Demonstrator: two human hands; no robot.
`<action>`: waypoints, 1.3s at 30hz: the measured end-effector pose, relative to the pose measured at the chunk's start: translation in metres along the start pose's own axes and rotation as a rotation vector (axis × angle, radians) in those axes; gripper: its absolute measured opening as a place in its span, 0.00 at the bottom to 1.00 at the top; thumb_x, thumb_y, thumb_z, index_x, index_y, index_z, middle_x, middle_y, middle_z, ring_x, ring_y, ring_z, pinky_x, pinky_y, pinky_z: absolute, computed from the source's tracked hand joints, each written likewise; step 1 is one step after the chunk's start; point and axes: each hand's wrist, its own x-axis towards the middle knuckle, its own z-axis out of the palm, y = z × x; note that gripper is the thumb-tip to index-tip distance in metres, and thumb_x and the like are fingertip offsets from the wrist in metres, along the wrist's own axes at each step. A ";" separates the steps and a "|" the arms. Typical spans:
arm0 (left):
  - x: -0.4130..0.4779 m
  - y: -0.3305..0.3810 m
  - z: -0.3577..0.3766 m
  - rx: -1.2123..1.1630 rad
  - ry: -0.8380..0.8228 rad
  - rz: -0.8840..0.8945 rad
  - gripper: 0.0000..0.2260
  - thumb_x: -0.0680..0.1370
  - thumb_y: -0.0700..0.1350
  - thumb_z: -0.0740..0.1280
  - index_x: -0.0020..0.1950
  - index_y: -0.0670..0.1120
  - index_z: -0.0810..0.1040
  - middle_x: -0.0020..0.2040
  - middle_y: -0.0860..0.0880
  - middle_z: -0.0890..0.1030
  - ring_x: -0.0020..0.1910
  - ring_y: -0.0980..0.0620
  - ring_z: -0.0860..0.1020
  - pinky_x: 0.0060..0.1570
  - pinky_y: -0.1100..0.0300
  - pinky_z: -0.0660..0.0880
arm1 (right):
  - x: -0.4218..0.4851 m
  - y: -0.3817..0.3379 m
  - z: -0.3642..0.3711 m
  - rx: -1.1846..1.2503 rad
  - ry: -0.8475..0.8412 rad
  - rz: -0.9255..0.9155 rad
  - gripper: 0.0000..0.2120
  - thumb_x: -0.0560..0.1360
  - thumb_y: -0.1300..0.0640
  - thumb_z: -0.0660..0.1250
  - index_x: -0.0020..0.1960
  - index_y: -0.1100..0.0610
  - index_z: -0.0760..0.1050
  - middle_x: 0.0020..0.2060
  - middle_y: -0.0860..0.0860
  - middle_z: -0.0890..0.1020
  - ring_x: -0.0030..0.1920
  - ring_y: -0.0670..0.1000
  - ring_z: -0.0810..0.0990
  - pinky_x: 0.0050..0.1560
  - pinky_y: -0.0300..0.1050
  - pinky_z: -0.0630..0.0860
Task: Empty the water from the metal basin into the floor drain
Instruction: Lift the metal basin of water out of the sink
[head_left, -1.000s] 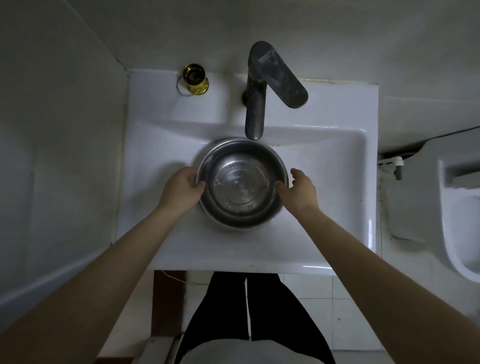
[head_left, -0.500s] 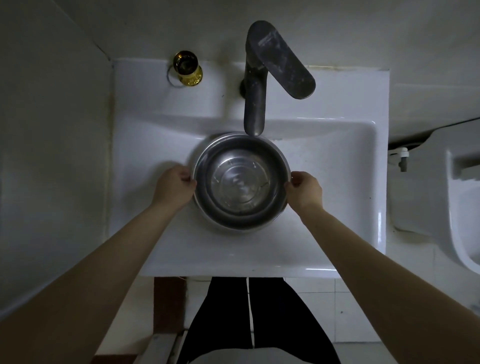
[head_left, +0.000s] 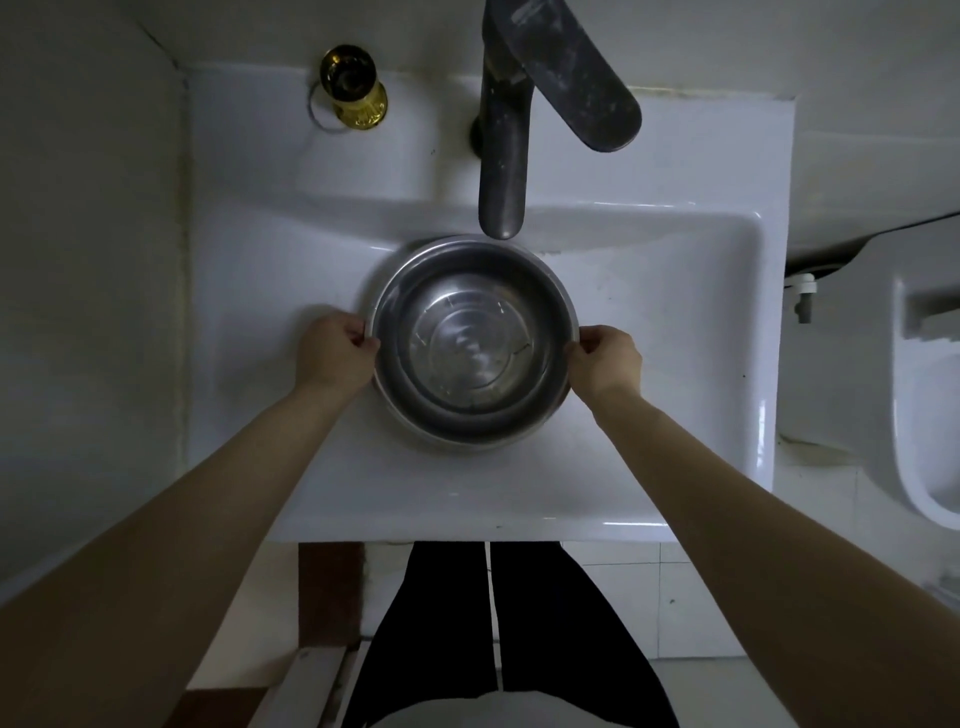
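Note:
A round metal basin (head_left: 474, 340) with water in it sits in the white sink (head_left: 649, 332), just below the spout of the dark faucet (head_left: 503, 156). My left hand (head_left: 332, 351) pinches the basin's left rim. On the opposite side my right hand (head_left: 608, 358) grips the right rim. The basin looks level. No floor drain is visible in the head view.
A gold-coloured bottle (head_left: 353, 85) stands on the sink's back left ledge. A grey wall runs close along the left. A white toilet (head_left: 930, 395) is at the right. Tiled floor (head_left: 691, 597) and my dark trousers (head_left: 498, 639) show below the sink's front edge.
Both hands have closed from the basin's sides onto its rim. The camera has moved closer to the sink.

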 end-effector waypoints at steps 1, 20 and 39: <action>0.000 -0.001 -0.001 -0.011 -0.002 -0.010 0.06 0.74 0.36 0.70 0.48 0.37 0.85 0.44 0.37 0.86 0.44 0.39 0.84 0.49 0.45 0.82 | 0.000 -0.001 0.000 -0.001 -0.003 0.003 0.10 0.82 0.62 0.63 0.58 0.56 0.81 0.48 0.52 0.84 0.45 0.53 0.82 0.48 0.46 0.81; -0.024 0.004 -0.017 -0.242 -0.024 -0.164 0.05 0.69 0.41 0.67 0.35 0.43 0.82 0.39 0.35 0.84 0.41 0.36 0.85 0.46 0.37 0.83 | -0.023 -0.013 -0.017 0.010 0.026 -0.065 0.10 0.82 0.59 0.64 0.58 0.57 0.83 0.49 0.53 0.86 0.46 0.55 0.84 0.54 0.50 0.83; -0.083 0.013 -0.040 -0.339 0.022 -0.142 0.07 0.74 0.36 0.70 0.39 0.47 0.80 0.38 0.45 0.82 0.45 0.38 0.84 0.49 0.39 0.83 | -0.070 0.009 -0.035 0.088 0.103 -0.134 0.11 0.80 0.58 0.64 0.58 0.57 0.84 0.48 0.53 0.87 0.47 0.56 0.84 0.57 0.54 0.83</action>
